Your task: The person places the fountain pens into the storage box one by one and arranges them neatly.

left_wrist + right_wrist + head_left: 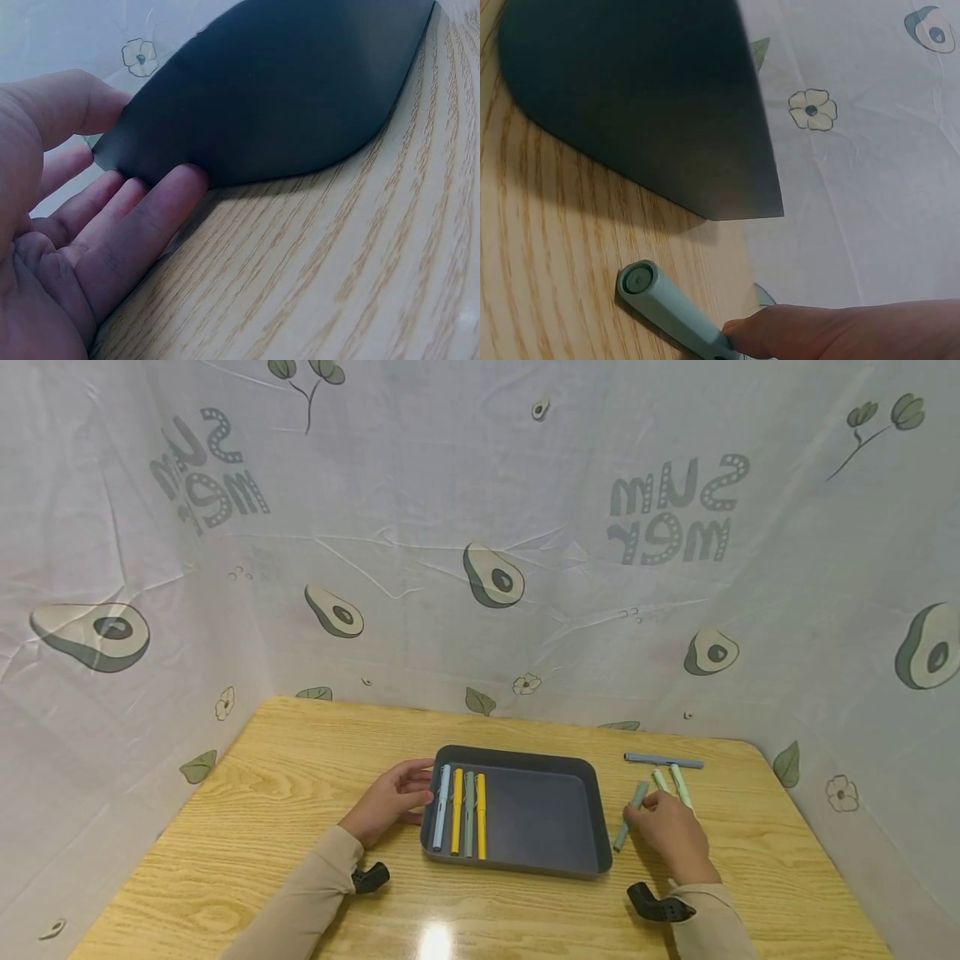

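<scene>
A dark grey rectangular tray lies on the table. In its left part, a light blue pen, a yellow pen, a grey-green pen and another yellow pen stand side by side. My left hand rests at the tray's left side, its thumb at the rim and extended fingers against the outer wall. Just right of the tray, my right hand pinches a grey-green pen between thumb and fingertips. That pen's end shows close to the tabletop.
Beyond my right hand lie a blue pen and two pale green pens, partly hidden by the hand. The wooden table ends at the back against a white printed curtain.
</scene>
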The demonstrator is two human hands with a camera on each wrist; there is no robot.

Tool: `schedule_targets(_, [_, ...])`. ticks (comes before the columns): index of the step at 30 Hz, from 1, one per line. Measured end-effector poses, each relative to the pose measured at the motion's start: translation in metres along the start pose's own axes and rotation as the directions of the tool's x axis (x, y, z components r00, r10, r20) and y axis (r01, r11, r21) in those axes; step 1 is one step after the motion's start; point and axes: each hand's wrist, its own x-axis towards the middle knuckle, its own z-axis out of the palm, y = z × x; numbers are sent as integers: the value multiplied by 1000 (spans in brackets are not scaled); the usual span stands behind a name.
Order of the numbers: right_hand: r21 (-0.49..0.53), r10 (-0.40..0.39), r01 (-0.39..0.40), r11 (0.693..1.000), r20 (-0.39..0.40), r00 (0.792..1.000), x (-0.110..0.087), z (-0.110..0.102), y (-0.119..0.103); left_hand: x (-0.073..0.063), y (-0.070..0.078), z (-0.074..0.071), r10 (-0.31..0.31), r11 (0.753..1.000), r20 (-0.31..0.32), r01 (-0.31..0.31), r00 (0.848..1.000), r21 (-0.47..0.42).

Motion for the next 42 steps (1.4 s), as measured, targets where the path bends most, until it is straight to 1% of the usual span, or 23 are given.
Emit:
schedule_targets(8, [-12, -7, 7, 1000, -17, 1000, -4, -2, -1, 1, -1, -1, 6, 1000, -1, -6, 1000, 2])
schedule_targets(15, [-14, -23, 23, 1000, 3, 1000, -8, -3, -1, 0, -1, -1, -5, 1000, -15, 5, 1000, -7])
schedule_targets(22, [-31, -15, 16, 999, 36, 999, -6, -3, -1, 0, -2, 0, -7, 1000, -20, 7, 1000, -9])
schedule_targets(29, [-43, -7, 9, 999, 33, 999, -1, 1, 4, 1, -2, 0, -6, 1000, -21, 6, 1000, 5])
schedule_targets(32, [-47, -27, 28, 999, 10, 1000, 0, 2, 3, 0, -2, 0, 0, 1000, -14, 0, 1000, 11])
schedule_targets(37, [-61, -69, 66, 996, -51, 996, -1, 4, -1, 0, -1, 1, 1, 1000, -4, -1, 1000, 5])
schedule_targets(42, [-67, -79, 75, 995, -70, 994, -2, 4, -3, 1, 0, 1, -3, 1000, -10, 3, 1000, -1])
